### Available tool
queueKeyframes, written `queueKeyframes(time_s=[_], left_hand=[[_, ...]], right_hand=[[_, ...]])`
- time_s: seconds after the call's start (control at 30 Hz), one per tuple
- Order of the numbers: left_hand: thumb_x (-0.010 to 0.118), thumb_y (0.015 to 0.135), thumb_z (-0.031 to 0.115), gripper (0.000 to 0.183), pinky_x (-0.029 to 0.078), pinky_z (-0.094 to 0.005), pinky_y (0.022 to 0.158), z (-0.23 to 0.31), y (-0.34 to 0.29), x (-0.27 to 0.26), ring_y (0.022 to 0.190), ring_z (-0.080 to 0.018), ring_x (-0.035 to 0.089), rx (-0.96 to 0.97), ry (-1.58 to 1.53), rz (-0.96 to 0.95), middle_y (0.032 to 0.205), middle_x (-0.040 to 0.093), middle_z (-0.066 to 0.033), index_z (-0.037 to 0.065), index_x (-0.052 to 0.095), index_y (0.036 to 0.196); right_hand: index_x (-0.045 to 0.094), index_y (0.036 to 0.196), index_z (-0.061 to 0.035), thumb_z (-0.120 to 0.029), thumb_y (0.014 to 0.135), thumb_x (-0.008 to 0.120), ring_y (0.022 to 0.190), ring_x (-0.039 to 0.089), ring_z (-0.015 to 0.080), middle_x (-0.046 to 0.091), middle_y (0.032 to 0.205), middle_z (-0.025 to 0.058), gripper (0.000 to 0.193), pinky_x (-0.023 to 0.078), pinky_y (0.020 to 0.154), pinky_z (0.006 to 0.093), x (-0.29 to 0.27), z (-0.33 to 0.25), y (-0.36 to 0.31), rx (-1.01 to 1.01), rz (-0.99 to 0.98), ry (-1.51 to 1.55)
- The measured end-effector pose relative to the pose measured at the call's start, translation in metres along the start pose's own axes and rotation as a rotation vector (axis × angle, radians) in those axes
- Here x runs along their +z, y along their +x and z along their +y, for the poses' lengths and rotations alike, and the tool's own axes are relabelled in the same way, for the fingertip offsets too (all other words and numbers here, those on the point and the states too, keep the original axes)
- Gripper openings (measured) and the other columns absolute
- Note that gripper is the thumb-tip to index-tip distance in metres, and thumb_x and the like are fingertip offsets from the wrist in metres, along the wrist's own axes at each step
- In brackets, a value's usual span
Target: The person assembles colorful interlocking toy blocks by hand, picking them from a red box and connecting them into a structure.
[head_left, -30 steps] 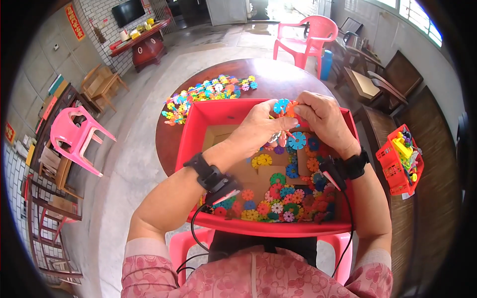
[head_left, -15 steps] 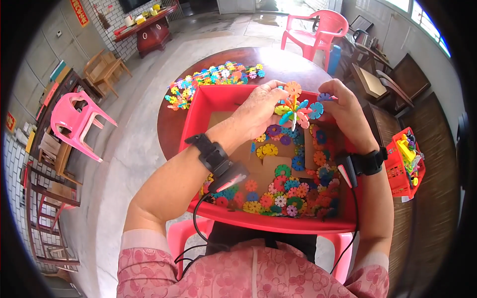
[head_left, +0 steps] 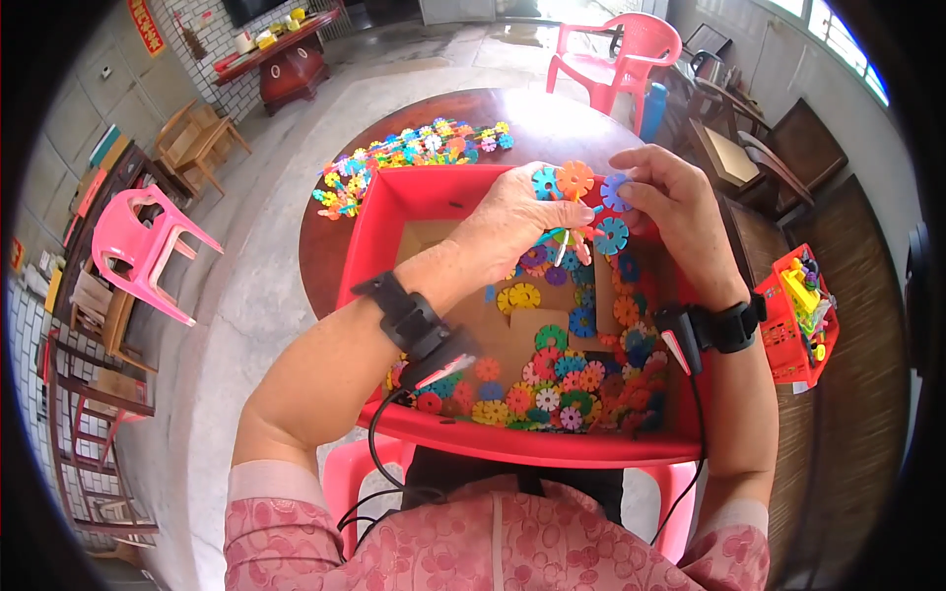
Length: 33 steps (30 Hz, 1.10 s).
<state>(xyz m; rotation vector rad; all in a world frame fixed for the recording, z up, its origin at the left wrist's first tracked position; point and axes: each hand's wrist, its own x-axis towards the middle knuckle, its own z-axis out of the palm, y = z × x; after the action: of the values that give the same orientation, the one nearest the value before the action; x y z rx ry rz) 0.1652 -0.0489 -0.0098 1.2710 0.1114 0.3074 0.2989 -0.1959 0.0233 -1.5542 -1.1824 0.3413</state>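
Over the far part of a red plastic bin, my left hand is closed round a cluster of notched flower-shaped plastic discs, its thumb across the front. An orange disc and a blue disc stick out of that cluster. Between thumb and fingers my right hand pinches a purple-blue disc, close beside the orange one; I cannot tell whether their notches meet. Below both hands, many loose discs in mixed colours lie in the bin on brown cardboard. Dark bands with small devices circle both wrists.
A round dark table supports the bin. Behind the bin's far left corner lies a long colourful structure of joined discs. Pink plastic chairs stand at left and far right. At right is a red basket of toys.
The cluster has turned in my left hand, whose thumb now lies across it. The purple-blue disc in my right hand has moved left, closer to the orange disc. The view has shifted slightly.
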Motion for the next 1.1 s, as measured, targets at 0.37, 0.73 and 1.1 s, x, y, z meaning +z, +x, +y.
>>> queueKeyframes(time_s=[0.37, 0.73, 1.1], left_hand=[[0.068, 0.085, 0.013, 0.036, 0.053, -0.0326, 0.077, 0.008, -0.005, 0.001, 0.089, -0.0185, 0.063, -0.201, 0.075, 0.024, 0.1, 0.063, -0.006, 0.003, 0.055, 0.117], [0.055, 0.095, 0.03, 0.032, 0.05, -0.0299, 0.062, 0.005, -0.003, -0.007, 0.079, -0.0196, 0.064, -0.217, 0.001, 0.007, 0.096, 0.061, -0.006, 0.004, 0.055, 0.113], [0.054, 0.095, 0.026, 0.025, 0.042, -0.0251, 0.039, 0.0, 0.0, -0.005, 0.053, -0.015, 0.059, -0.184, 0.058, 0.069, 0.079, 0.062, -0.0067, 0.004, 0.056, 0.107]], right_hand=[[0.061, 0.089, 0.0046, 0.0, 0.08, 0.062, 0.056, 0.059, 0.0079, 0.063, 0.07, 0.0049, 0.011, 0.047, 0.05, 0.0227, 0.002, 0.002, 0.0, 0.017, -0.079, -0.106], [0.057, 0.082, 0.0051, -0.003, 0.078, 0.061, 0.054, 0.062, 0.017, 0.061, 0.062, 0.0096, 0.01, 0.049, 0.049, 0.0301, 0.011, 0.012, 0.006, -0.14, -0.05, -0.268], [0.054, 0.092, 0.0021, -0.005, 0.084, 0.055, 0.054, 0.059, 0.0133, 0.058, 0.065, 0.0076, 0.011, 0.047, 0.046, 0.0263, 0.012, 0.003, 0.002, 0.091, -0.241, -0.157]])
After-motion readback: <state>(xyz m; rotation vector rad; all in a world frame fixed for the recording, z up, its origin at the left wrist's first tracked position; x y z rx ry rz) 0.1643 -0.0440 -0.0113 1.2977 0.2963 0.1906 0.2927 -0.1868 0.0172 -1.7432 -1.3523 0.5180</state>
